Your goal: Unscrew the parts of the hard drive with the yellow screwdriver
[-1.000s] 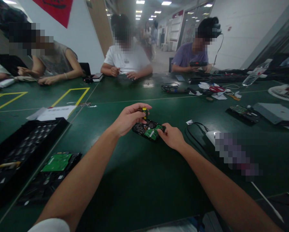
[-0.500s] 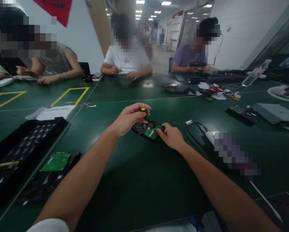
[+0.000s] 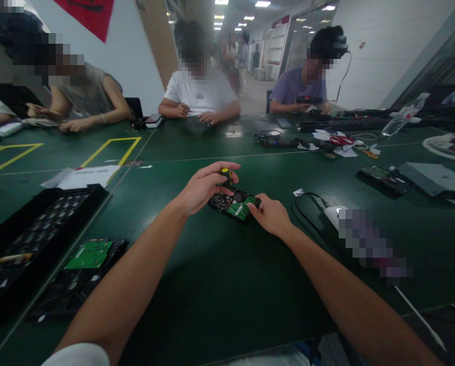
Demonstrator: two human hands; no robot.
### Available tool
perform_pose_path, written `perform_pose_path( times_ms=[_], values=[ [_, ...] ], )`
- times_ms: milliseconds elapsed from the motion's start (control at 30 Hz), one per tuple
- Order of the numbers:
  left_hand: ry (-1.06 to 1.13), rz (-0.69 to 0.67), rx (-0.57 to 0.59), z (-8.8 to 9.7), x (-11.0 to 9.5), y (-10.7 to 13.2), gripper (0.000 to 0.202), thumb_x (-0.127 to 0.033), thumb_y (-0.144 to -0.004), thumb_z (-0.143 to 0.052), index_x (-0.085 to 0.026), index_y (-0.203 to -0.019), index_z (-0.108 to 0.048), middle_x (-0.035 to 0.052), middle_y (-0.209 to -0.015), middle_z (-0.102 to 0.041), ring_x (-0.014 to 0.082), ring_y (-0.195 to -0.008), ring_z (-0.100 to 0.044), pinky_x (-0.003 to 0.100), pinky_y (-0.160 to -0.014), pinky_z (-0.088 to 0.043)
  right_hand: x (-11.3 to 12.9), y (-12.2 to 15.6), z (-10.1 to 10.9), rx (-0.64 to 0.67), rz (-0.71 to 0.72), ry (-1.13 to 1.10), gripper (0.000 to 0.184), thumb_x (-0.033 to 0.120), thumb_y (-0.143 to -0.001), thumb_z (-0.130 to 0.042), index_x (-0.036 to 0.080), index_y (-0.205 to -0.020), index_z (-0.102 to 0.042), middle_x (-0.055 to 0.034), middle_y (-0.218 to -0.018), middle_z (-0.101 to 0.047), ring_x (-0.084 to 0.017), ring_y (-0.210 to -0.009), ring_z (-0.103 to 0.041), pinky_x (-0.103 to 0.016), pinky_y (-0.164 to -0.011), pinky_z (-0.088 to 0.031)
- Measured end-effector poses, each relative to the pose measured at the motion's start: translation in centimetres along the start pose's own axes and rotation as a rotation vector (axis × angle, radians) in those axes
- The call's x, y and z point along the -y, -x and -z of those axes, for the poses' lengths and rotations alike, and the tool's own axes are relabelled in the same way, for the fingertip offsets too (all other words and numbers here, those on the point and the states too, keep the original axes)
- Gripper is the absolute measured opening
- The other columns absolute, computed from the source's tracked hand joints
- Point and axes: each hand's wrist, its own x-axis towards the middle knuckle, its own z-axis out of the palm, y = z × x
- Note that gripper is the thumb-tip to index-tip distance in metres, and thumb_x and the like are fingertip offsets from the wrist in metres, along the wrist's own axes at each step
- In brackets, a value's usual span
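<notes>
A hard drive (image 3: 238, 209) with a green circuit board lies on the dark green table in front of me. My left hand (image 3: 206, 187) is closed round a screwdriver (image 3: 226, 176) with a black and yellow handle, held upright over the drive's far side. The screwdriver's tip is hidden, so I cannot tell if it sits in a screw. My right hand (image 3: 268, 212) grips the drive's right end, its thumb on the circuit board.
More hard drives (image 3: 88, 255) lie at my left beside a long black tray (image 3: 46, 223). At the right are a cable, a power strip (image 3: 368, 239), another drive (image 3: 383, 179) and a grey metal case (image 3: 436, 179). Several people sit across the table.
The fingers of my left hand have shifted slightly round the screwdriver, and more of its handle shows. My right hand and the hard drive stay in place.
</notes>
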Motion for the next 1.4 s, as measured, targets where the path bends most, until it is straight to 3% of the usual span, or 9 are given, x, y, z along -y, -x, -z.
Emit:
perform_pose_path(
  times_ms=[167, 500, 700, 867, 1400],
  values=[
    [-0.062, 0.004, -0.026, -0.09, 0.15, -0.08, 0.034, -0.022, -0.086, -0.064, -0.018, -0.120, -0.068, 0.0075, -0.102, -0.068, 0.0166, -0.089, -0.062, 0.024, -0.066, -0.052, -0.24, -0.09, -0.20, -0.002, 0.012, -0.015, 0.046, 0.057, -0.104, -0.045, 0.020, -0.130, -0.058, -0.0052, -0.086, -0.074, -0.022, -0.074, -0.068, -0.029, -0.057, -0.036],
    [-0.080, -0.038, -0.061, -0.61, 0.31, -0.10, 0.024, -0.022, -0.088, -0.064, -0.021, -0.108, -0.052, 0.0055, -0.096, -0.070, 0.0186, -0.092, -0.066, 0.024, -0.064, -0.051, -0.16, -0.08, -0.18, -0.022, 0.003, -0.006, 0.045, 0.056, -0.103, -0.047, 0.020, -0.126, -0.060, -0.0072, -0.090, -0.074, -0.022, -0.077, -0.069, -0.028, -0.058, -0.036],
    [-0.129, -0.038, -0.066, -0.42, 0.49, -0.23, 0.020, -0.022, -0.086, -0.063, -0.019, -0.106, -0.060, 0.0065, -0.107, -0.066, 0.0195, -0.103, -0.063, 0.024, -0.067, -0.052, -0.18, -0.04, -0.14, -0.004, 0.004, -0.037, 0.045, 0.056, -0.104, -0.046, 0.020, -0.127, -0.059, -0.0049, -0.087, -0.074, -0.020, -0.073, -0.067, -0.028, -0.056, -0.036],
    [-0.118, -0.020, -0.099, -0.36, 0.26, -0.25, 0.024, -0.022, -0.083, -0.062, -0.019, -0.106, -0.067, 0.0062, -0.104, -0.062, 0.0197, -0.102, -0.060, 0.025, -0.068, -0.054, -0.28, -0.08, -0.16, 0.001, 0.007, -0.025, 0.046, 0.056, -0.104, -0.045, 0.020, -0.129, -0.059, -0.0050, -0.088, -0.074, -0.021, -0.074, -0.068, -0.029, -0.058, -0.037],
    [0.013, 0.018, -0.069, -0.42, 0.16, -0.24, 0.030, -0.019, -0.079, -0.056, -0.019, -0.109, -0.064, 0.0064, -0.105, -0.062, 0.0205, -0.095, -0.064, 0.034, -0.072, -0.061, 0.03, 0.00, 0.21, 0.014, -0.003, -0.008, 0.046, 0.056, -0.104, -0.045, 0.020, -0.130, -0.058, -0.0075, -0.094, -0.075, -0.023, -0.080, -0.069, -0.029, -0.061, -0.040]
  ],
)
